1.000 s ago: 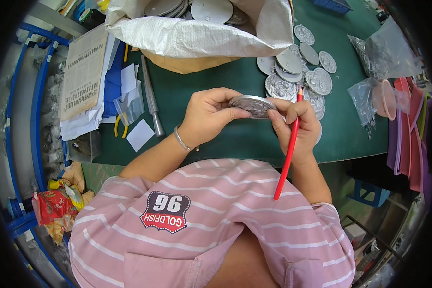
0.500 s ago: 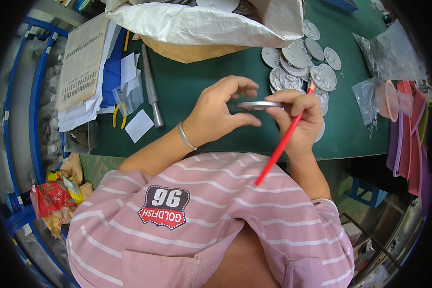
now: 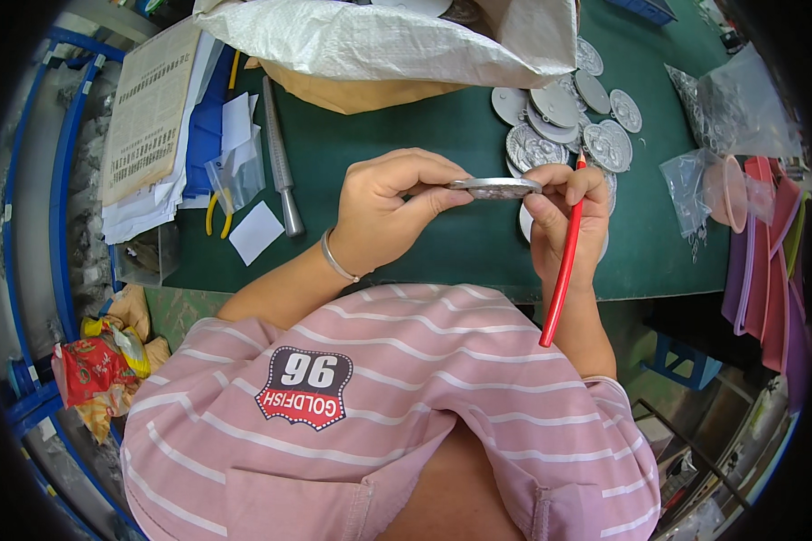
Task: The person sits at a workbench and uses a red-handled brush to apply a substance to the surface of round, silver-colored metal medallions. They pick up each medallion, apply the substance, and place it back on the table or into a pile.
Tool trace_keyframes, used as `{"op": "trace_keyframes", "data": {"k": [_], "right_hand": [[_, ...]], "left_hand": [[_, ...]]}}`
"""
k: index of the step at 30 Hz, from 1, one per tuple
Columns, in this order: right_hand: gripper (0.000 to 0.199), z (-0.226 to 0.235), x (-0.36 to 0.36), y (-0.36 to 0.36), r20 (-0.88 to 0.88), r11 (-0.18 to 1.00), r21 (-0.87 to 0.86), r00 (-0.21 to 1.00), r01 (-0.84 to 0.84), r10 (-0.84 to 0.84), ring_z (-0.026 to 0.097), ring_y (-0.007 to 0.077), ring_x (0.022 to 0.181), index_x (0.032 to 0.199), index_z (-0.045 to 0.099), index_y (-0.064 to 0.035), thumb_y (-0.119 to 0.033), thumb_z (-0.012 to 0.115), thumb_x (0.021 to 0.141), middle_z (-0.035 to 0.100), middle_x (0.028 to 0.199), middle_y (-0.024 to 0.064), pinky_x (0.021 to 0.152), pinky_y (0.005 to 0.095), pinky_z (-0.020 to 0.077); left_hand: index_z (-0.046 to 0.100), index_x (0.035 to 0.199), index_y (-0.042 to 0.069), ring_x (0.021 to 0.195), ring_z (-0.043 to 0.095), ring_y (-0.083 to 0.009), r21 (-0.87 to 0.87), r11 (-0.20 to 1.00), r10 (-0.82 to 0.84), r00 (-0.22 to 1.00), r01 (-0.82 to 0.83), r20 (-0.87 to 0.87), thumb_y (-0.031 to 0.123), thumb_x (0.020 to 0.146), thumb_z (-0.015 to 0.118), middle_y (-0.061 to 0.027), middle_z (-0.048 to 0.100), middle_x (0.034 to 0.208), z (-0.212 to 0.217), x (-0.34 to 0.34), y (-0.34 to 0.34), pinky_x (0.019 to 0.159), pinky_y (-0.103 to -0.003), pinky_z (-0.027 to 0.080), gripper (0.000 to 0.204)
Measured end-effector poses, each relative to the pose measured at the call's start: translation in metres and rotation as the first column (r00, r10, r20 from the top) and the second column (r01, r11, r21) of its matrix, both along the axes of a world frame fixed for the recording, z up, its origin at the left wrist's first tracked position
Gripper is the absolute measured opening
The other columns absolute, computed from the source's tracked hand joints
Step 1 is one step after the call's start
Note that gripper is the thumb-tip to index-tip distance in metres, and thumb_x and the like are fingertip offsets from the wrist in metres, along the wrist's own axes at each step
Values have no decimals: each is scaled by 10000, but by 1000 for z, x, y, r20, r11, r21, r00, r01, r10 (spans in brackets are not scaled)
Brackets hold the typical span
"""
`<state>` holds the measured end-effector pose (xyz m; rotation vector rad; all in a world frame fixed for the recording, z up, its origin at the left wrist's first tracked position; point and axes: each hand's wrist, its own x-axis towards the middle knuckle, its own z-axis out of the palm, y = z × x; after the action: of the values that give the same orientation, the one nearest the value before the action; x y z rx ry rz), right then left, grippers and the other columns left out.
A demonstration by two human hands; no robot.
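A round silver-grey metal medallion (image 3: 498, 187) is held nearly edge-on over the green table, its relief barely showing. My left hand (image 3: 390, 200) pinches its left edge between thumb and fingers. At the opposite edge, my right hand (image 3: 568, 212) grips it with thumb and forefinger. A red pencil (image 3: 562, 275) is also tucked in the fingers of my right hand, tip upward and tail hanging toward my shirt. Just beyond that hand lies a loose pile of similar medallions (image 3: 554, 106), some with relief upward and others with their plain side up.
A white woven sack (image 3: 379, 45) with metal discs in it sits at the table's far side. Left are a metal ring mandrel (image 3: 281, 162), a white paper square (image 3: 260, 233) and stacked papers (image 3: 149, 113). Plastic bags (image 3: 744, 104) and a pink cup (image 3: 727, 191) stand right.
My left hand has closed from a spread grasp onto the medallion's left edge. The pencil in my right hand has swung more upright, its tail moving right.
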<state>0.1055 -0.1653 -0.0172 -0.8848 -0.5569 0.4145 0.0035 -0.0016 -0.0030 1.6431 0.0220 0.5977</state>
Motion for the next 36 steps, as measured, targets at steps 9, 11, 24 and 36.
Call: {"op": "trace_keyframes", "data": {"k": [9,11,24,36], "right_hand": [[329,9,-2,7,158,981,-186,987,64,-34,585,171,831,795,377,-73,96,650,724,603,944,186,756,272,475],[324,8,-1,6,95,977,-212,995,14,6,584,166,831,793,378,-73,92,649,728,605,943,187,748,274,478],[285,6,-2,9,184,963,-153,964,220,-191,575,141,735,774,391,-63,60,648,755,614,912,198,663,245,485],[187,10,2,2,5,937,-310,986,162,-169,596,155,676,782,380,-49,19,539,852,600,794,146,573,249,505]], "left_hand": [[638,792,-46,597,586,-121,100,995,16,999,-11,-41,-17,703,695,-97,633,730,6,-3,2,533,-212,465,110],[634,800,-55,591,582,-116,-95,994,-58,987,44,-147,3,724,695,-99,636,741,7,-6,-1,533,-211,467,113],[432,1194,-58,1003,563,-315,-911,404,-628,748,77,-215,541,908,300,-215,516,1145,2,5,7,839,-415,484,677],[282,1337,-15,1261,313,-397,-978,49,-429,888,204,164,582,896,214,-231,271,1393,9,12,1,1030,-494,287,746]]}}
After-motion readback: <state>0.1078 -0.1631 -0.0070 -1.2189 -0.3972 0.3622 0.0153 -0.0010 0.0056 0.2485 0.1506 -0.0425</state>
